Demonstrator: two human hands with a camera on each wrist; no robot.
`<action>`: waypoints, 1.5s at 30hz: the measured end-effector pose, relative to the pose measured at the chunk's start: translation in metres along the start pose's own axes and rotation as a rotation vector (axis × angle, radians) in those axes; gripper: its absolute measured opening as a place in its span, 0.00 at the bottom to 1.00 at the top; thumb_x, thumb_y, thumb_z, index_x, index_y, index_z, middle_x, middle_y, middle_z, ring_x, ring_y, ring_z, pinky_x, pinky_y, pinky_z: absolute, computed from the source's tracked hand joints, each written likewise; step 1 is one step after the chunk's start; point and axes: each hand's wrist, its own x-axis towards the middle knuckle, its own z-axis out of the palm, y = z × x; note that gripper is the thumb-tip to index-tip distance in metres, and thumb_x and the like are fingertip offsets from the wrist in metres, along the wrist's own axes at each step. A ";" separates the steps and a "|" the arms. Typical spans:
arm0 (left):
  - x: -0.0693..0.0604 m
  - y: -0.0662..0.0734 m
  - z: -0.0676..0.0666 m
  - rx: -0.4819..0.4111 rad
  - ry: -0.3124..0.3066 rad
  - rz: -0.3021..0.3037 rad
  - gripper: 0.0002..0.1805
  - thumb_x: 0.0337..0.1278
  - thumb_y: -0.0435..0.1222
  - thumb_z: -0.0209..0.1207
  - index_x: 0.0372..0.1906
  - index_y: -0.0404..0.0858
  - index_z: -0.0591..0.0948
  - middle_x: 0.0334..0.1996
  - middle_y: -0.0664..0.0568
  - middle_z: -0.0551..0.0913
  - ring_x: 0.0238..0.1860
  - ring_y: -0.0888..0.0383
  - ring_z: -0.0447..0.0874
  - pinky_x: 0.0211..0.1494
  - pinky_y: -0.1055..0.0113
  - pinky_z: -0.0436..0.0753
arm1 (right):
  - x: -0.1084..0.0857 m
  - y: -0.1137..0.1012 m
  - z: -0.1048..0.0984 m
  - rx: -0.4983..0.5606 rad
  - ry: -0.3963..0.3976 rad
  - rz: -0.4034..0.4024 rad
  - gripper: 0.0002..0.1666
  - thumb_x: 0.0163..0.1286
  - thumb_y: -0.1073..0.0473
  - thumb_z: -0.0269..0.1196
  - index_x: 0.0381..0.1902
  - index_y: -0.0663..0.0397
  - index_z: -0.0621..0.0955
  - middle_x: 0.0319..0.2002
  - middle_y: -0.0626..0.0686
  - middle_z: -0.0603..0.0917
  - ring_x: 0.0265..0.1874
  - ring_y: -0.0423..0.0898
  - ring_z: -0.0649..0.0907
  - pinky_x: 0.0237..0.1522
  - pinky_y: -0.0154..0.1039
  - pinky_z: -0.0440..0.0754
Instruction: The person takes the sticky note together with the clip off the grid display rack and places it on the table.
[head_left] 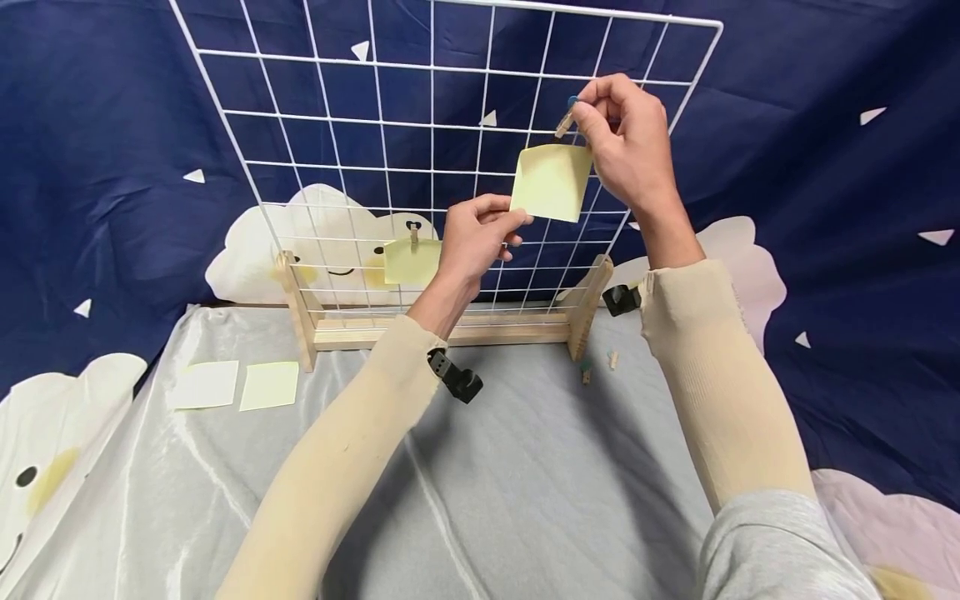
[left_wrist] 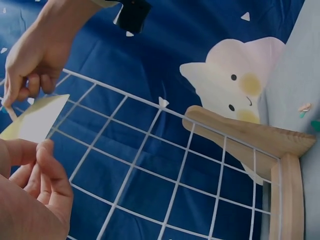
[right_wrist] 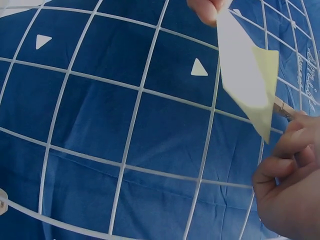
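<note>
Navy fabric backdrop (head_left: 90, 192), wrinkled grey cloth (head_left: 525, 467) spread below. Left hand (head_left: 477, 237) pinching lower-left corner of square pale-yellow paper note (head_left: 553, 182), held up before white wire grid panel (head_left: 432, 64). Right hand (head_left: 630, 137) curled, fingertips gripping small wooden clothespin (head_left: 565, 125) just above note's top edge. On cloth, far left: white square note (head_left: 206, 385) beside second pale-yellow note (head_left: 268, 386)

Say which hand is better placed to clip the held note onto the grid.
Right, probably: the right hand pinches a clothespin near the top edge of the yellow note, whose lower corner the left hand holds.
</note>
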 end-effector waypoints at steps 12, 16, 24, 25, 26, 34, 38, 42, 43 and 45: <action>-0.016 -0.019 -0.020 0.003 -0.011 -0.052 0.09 0.66 0.29 0.64 0.48 0.30 0.84 0.40 0.38 0.89 0.24 0.59 0.81 0.23 0.75 0.78 | -0.009 0.009 -0.004 0.131 -0.008 0.076 0.03 0.75 0.65 0.60 0.40 0.60 0.81 0.18 0.45 0.74 0.19 0.40 0.72 0.23 0.32 0.65; -0.022 -0.020 -0.029 -0.008 -0.003 -0.033 0.08 0.66 0.28 0.64 0.47 0.29 0.83 0.40 0.37 0.88 0.22 0.61 0.80 0.22 0.75 0.77 | -0.017 0.012 -0.003 0.104 -0.058 0.073 0.07 0.75 0.67 0.59 0.44 0.69 0.80 0.19 0.45 0.73 0.20 0.41 0.71 0.24 0.32 0.66; -0.034 -0.024 -0.048 0.002 0.017 -0.011 0.07 0.65 0.28 0.64 0.45 0.29 0.84 0.36 0.41 0.89 0.23 0.59 0.80 0.23 0.75 0.77 | -0.037 0.019 -0.005 0.099 -0.153 0.114 0.06 0.75 0.68 0.59 0.44 0.69 0.79 0.19 0.46 0.74 0.18 0.39 0.70 0.22 0.30 0.66; -0.035 -0.025 -0.051 -0.002 0.021 -0.012 0.07 0.65 0.28 0.63 0.45 0.28 0.84 0.37 0.39 0.89 0.23 0.59 0.80 0.23 0.74 0.77 | -0.039 0.023 -0.005 0.102 -0.167 0.121 0.07 0.76 0.67 0.59 0.44 0.68 0.79 0.19 0.47 0.74 0.17 0.40 0.70 0.22 0.30 0.66; -0.036 -0.026 -0.054 -0.007 0.025 -0.012 0.08 0.65 0.27 0.63 0.45 0.28 0.84 0.37 0.38 0.88 0.23 0.60 0.80 0.23 0.74 0.77 | -0.041 0.025 -0.006 0.109 -0.183 0.124 0.07 0.76 0.66 0.59 0.45 0.68 0.79 0.20 0.48 0.74 0.17 0.40 0.70 0.22 0.31 0.66; -0.047 -0.029 -0.078 -0.004 0.056 -0.055 0.08 0.64 0.28 0.64 0.46 0.28 0.83 0.33 0.48 0.89 0.23 0.62 0.80 0.23 0.75 0.77 | -0.065 0.034 -0.013 0.126 -0.252 0.185 0.09 0.77 0.63 0.59 0.46 0.66 0.78 0.19 0.50 0.73 0.15 0.41 0.69 0.18 0.31 0.66; -0.053 -0.029 -0.092 0.003 0.064 -0.063 0.07 0.65 0.28 0.64 0.45 0.29 0.83 0.31 0.53 0.89 0.24 0.61 0.79 0.23 0.75 0.77 | -0.076 0.043 -0.017 0.131 -0.263 0.214 0.09 0.77 0.63 0.59 0.47 0.66 0.78 0.18 0.51 0.73 0.12 0.42 0.69 0.16 0.31 0.67; -0.057 -0.030 -0.105 0.007 0.087 -0.065 0.07 0.65 0.28 0.63 0.45 0.29 0.82 0.30 0.55 0.89 0.23 0.63 0.79 0.23 0.75 0.77 | -0.086 0.052 -0.020 0.125 -0.256 0.246 0.09 0.77 0.63 0.59 0.47 0.66 0.78 0.18 0.51 0.73 0.13 0.42 0.70 0.17 0.32 0.68; -0.059 -0.030 -0.108 0.006 0.096 -0.067 0.07 0.65 0.28 0.64 0.44 0.29 0.82 0.29 0.56 0.89 0.23 0.63 0.79 0.23 0.75 0.77 | -0.088 0.055 -0.021 0.120 -0.254 0.255 0.10 0.77 0.63 0.59 0.47 0.66 0.78 0.18 0.51 0.73 0.13 0.43 0.70 0.17 0.32 0.68; -0.062 -0.031 -0.115 0.009 0.112 -0.076 0.07 0.65 0.28 0.64 0.45 0.29 0.82 0.29 0.56 0.89 0.23 0.64 0.79 0.23 0.76 0.77 | -0.093 0.059 -0.023 0.110 -0.253 0.275 0.10 0.77 0.63 0.60 0.47 0.67 0.77 0.18 0.51 0.73 0.13 0.42 0.70 0.16 0.32 0.68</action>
